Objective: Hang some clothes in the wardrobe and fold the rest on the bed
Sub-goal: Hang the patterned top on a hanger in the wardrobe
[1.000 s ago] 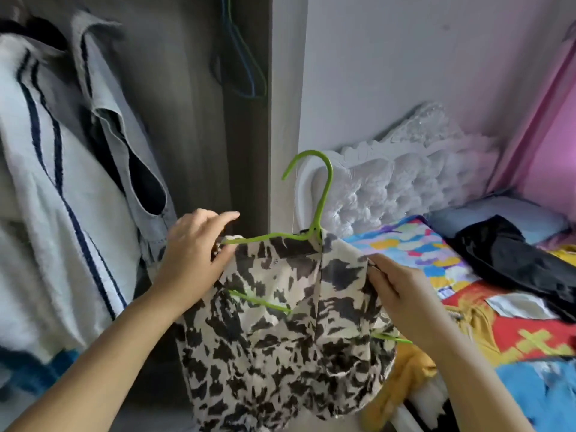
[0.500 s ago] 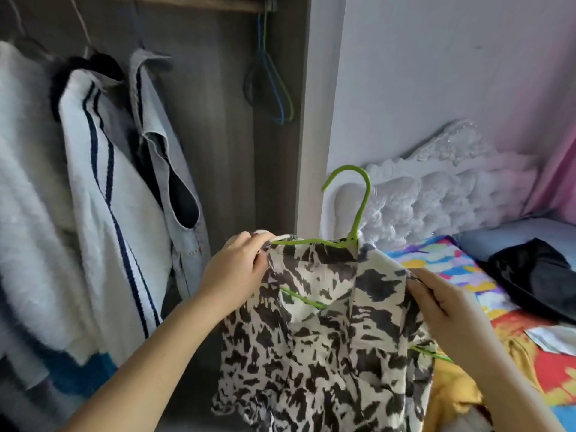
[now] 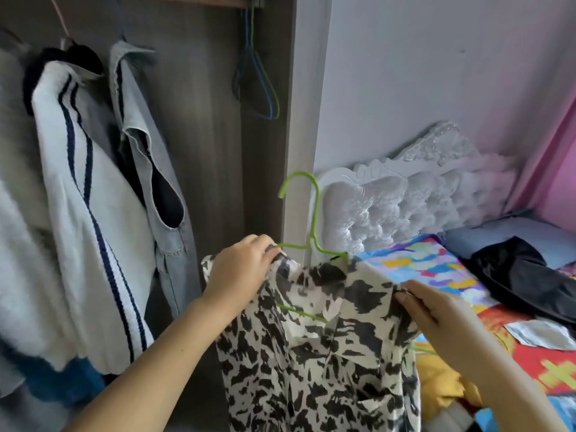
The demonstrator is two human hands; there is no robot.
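A black-and-cream patterned garment (image 3: 318,344) hangs from a green hanger (image 3: 314,213), held up in front of the open wardrobe (image 3: 205,151). My left hand (image 3: 240,272) grips the garment's left shoulder together with the hanger's left arm. My right hand (image 3: 436,310) pinches the garment's right shoulder edge. The hanger's right arm pokes out green below my right wrist. The hook stands free, below the wooden rail (image 3: 199,0).
On the rail hang a white striped sweater (image 3: 90,213), a denim vest (image 3: 149,169), a fluffy white coat (image 3: 18,244) and empty blue and green hangers (image 3: 265,85). Right: bed (image 3: 436,263) with tufted headboard (image 3: 399,201), black garment (image 3: 523,275), yellow cloth (image 3: 442,381).
The view has lifted and swung left, showing more of the wardrobe rail. Both hands keep their hold while the garment's shoulders are shifted on the hanger.
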